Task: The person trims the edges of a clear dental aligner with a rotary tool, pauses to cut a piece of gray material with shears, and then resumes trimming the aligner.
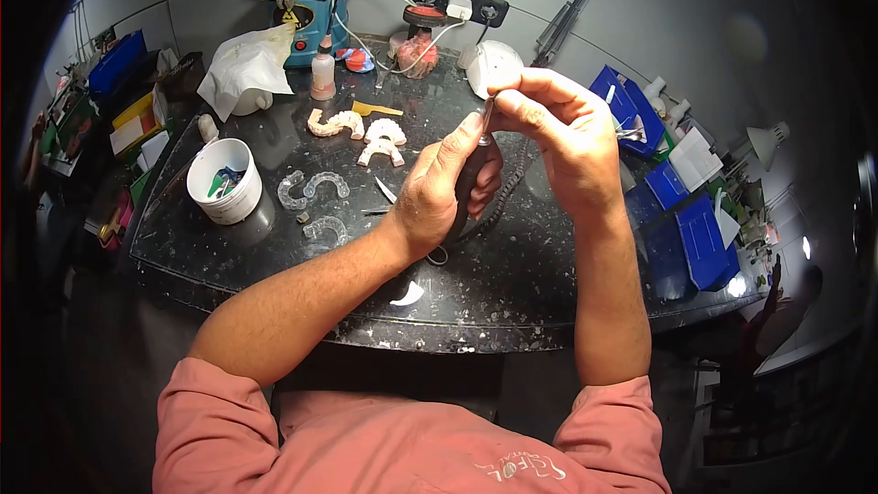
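Note:
My left hand is wrapped around a dark rotary handpiece, held upright with its metal nose at the top. A coiled cord hangs beside it. At the nose, the thumb and fingertips of my right hand pinch a thin metal bit, mostly hidden by the fingers. Left of my hands, several clear dental trays lie on the dark bench. Behind these are cream dental models and a yellow tool. A pointed metal blade shows beside my left wrist.
A white tub with small items stands at the left. Behind are a bottle, a blue machine, a cloth-covered object and a white rounded object. Blue bins line the right side. A person is at far right.

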Demonstrator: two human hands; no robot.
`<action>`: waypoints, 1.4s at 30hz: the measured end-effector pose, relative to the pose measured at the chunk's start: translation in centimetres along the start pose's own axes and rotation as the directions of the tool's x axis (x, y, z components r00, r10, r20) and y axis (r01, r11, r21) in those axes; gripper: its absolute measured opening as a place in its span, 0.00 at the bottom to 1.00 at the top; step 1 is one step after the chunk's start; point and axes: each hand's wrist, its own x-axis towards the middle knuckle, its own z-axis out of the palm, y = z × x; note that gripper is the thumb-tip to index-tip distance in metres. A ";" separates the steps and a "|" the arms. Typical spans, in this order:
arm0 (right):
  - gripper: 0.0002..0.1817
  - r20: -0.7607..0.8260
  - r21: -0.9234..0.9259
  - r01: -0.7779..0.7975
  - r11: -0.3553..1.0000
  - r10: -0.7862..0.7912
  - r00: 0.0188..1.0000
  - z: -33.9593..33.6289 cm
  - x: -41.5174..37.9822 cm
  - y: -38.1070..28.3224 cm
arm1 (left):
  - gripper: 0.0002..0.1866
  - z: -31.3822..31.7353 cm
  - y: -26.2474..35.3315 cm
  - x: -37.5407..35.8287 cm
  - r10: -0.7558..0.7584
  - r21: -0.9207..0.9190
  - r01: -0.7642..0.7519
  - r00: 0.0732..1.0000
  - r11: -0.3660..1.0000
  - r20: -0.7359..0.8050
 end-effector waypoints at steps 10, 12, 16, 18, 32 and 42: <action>0.08 0.016 -0.095 0.017 0.995 -0.016 1.000 0.0 -0.3 -0.6 | 0.29 0.0 -0.1 0.0 0.019 0.016 -0.019 1.000 1.000 -0.002; 0.09 0.037 -0.142 0.034 0.989 -0.029 0.999 -0.3 -0.4 -0.9 | 0.29 0.1 -0.1 0.0 0.016 0.017 -0.016 1.000 1.000 0.003; 0.10 0.010 -0.098 -0.088 0.991 0.090 0.996 -0.2 -0.7 -1.7 | 0.31 0.5 0.1 -0.2 0.003 0.016 -0.003 1.000 1.000 -0.022; 0.10 0.012 -0.091 -0.075 0.993 0.076 0.997 -0.5 -0.9 -1.3 | 0.31 0.4 0.0 -0.2 -0.009 -0.003 0.009 0.999 1.000 -0.037; 0.09 0.017 -0.015 0.018 1.000 -0.017 1.000 -0.8 -0.8 -0.5 | 0.30 0.4 0.0 -0.3 0.021 0.021 -0.021 1.000 1.000 0.010; 0.07 -0.045 -0.013 0.001 1.000 -0.002 0.999 -0.1 -0.9 -0.5 | 0.27 0.2 0.0 -0.3 0.008 0.040 -0.010 0.999 0.999 0.051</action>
